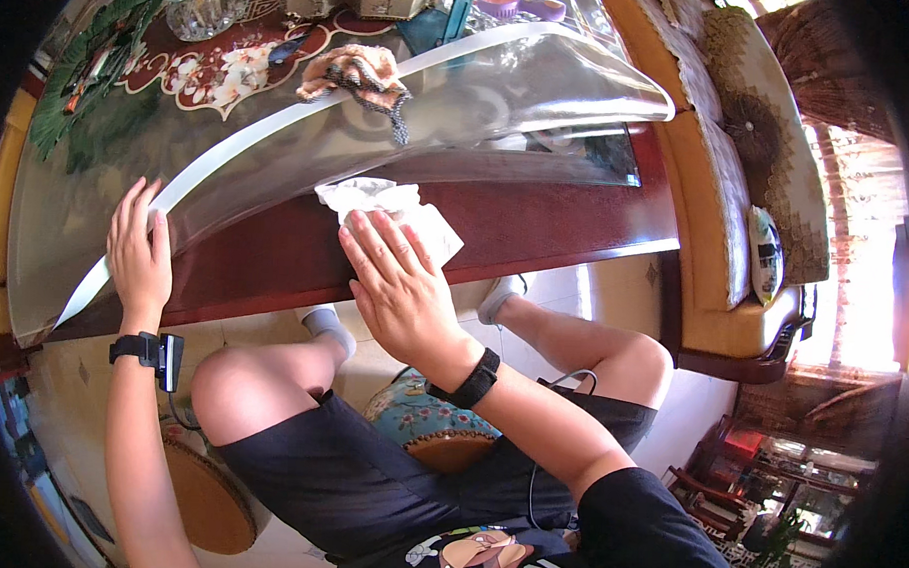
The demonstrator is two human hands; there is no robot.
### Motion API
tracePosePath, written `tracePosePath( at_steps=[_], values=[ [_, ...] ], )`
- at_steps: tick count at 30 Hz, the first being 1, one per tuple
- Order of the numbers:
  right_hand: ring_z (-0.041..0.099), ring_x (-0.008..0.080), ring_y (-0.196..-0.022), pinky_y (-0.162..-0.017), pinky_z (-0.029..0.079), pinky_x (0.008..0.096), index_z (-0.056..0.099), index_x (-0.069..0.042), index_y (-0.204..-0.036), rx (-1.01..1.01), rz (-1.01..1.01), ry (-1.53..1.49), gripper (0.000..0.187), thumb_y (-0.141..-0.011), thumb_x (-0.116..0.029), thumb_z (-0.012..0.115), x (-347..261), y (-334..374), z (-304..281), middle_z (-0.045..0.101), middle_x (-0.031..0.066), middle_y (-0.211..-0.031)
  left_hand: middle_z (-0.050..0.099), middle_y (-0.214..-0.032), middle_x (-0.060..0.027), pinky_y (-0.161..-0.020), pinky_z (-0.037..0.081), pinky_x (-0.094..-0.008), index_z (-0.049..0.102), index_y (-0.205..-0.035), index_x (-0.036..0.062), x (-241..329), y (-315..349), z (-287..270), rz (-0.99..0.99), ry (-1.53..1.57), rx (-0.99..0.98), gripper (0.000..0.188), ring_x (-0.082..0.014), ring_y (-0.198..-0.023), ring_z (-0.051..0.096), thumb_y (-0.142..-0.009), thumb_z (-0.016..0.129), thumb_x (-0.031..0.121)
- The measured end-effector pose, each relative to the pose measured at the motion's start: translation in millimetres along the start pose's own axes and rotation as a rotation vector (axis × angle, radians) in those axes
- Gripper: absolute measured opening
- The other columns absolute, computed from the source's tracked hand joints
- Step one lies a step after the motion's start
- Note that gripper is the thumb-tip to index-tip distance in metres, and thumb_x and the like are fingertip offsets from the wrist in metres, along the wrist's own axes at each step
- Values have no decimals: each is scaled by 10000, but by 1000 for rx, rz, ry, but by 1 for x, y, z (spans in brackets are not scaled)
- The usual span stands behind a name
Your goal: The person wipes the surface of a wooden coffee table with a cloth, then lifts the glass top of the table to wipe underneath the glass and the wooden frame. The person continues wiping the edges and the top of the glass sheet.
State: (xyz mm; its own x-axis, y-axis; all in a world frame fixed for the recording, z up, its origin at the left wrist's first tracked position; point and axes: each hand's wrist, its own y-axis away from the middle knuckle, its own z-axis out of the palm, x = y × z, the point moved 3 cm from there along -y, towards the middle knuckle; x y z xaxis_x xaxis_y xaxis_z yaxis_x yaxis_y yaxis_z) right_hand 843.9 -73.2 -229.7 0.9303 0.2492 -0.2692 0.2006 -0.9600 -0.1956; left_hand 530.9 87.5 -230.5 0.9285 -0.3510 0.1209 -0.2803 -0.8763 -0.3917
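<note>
"State of the left grip [140, 258]?"

"Left of the frame, fingers at the clear sheet's [279, 158] turned-back edge; whether clenched on it, I cannot tell."

"Right grip [395, 267]?"

"Centre of the frame: released, laid flat over white tissue [438, 231] on the dark red desk [567, 223]."

"Other items?"

"Crumpled cloth [362, 72], upper centre, lying across the sheet's pale edge."

There are two hands in all — one left hand [140, 248] and one right hand [395, 267] — with two black wristbands, one a left wristband [135, 347] and one a right wristband [471, 380]. I count one wad of white paper [434, 229], one clear sheet [268, 167], one crumpled cloth [354, 70] and one dark red table [577, 223]. Round stools number two: one blue flowered stool [405, 402] and one brown-topped stool [207, 501].
</note>
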Motion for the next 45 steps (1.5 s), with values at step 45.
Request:
tracePosePath(
  at_steps=[45],
  values=[
    [314, 265, -1510, -1238, 215, 428, 418, -25, -1515, 84, 241, 131, 574, -983, -219, 514, 179, 84, -73, 375, 137, -1604, 495, -1512, -116, -1162, 318, -447, 540, -1430, 86, -20, -2, 10, 83, -10, -76, 467, -334, -1396, 443, -1084, 306, 295]
  ],
)
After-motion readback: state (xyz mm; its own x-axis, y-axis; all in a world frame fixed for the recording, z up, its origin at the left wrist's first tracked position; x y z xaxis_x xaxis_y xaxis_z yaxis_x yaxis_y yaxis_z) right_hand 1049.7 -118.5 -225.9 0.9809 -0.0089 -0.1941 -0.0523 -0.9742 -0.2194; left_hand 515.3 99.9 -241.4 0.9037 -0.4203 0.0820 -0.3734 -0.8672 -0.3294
